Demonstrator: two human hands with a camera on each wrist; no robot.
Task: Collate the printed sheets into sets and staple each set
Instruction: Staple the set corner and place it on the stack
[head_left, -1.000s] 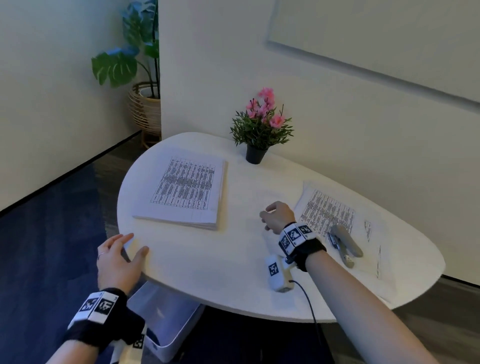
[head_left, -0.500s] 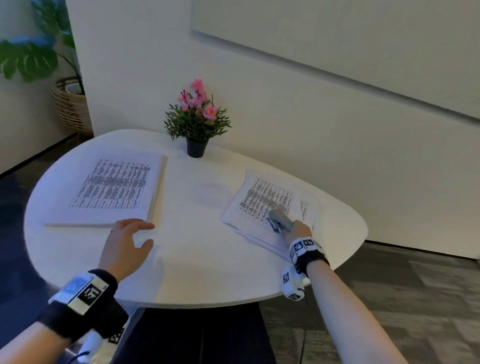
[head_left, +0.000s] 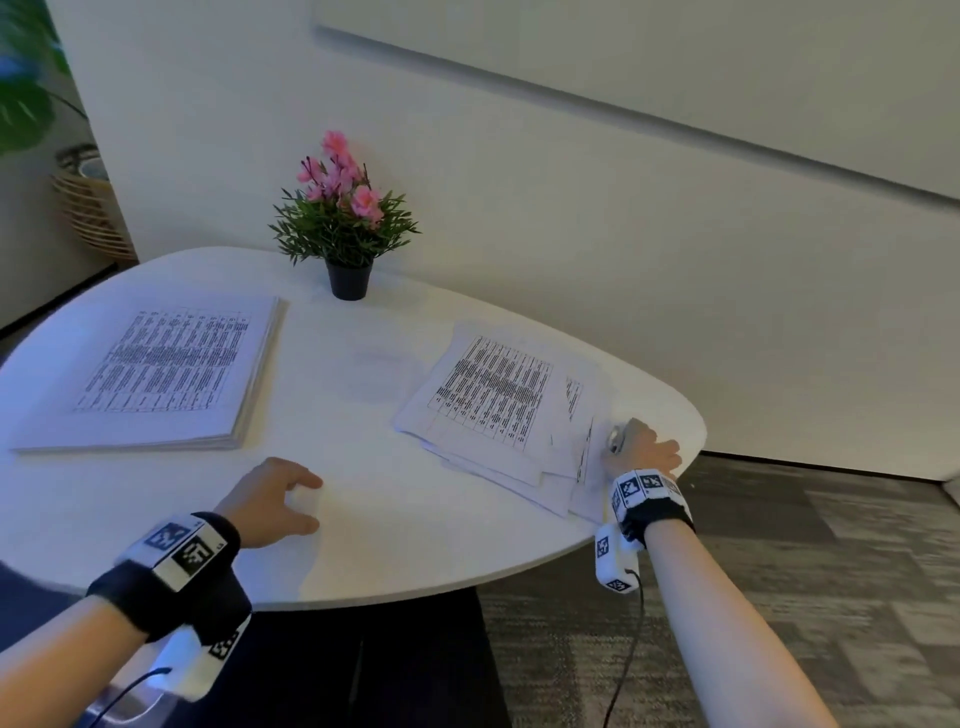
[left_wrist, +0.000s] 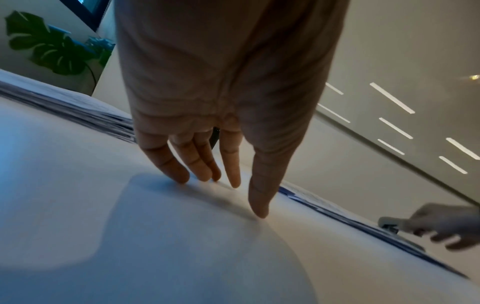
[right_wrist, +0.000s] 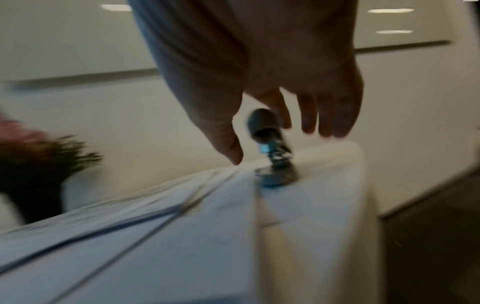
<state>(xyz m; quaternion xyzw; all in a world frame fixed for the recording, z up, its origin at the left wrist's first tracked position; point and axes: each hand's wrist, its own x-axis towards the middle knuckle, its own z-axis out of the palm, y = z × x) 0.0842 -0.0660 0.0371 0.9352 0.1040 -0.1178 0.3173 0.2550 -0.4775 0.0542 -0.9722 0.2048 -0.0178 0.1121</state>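
Observation:
A neat stack of printed sheets (head_left: 156, 374) lies on the left of the white table (head_left: 389, 551). A looser, fanned pile of printed sheets (head_left: 493, 400) lies on the right. My left hand (head_left: 280, 499) rests between them near the front edge, its straight fingertips (left_wrist: 182, 176) touching the bare tabletop. My right hand (head_left: 644, 449) is at the table's right edge, just past the loose pile. It holds a grey stapler (head_left: 619, 435) by its top; the stapler (right_wrist: 275, 164) stands with its base on the table, blurred.
A small potted plant with pink flowers (head_left: 345, 223) stands at the back of the table by the wall. A large plant in a wicker basket (head_left: 88, 208) is on the floor far left. Grey carpet (head_left: 779, 545) lies to the right.
My right hand took the stapler off the loose pile and carried it right to the table's edge. My left hand slid forward onto the tabletop. The head view swung right.

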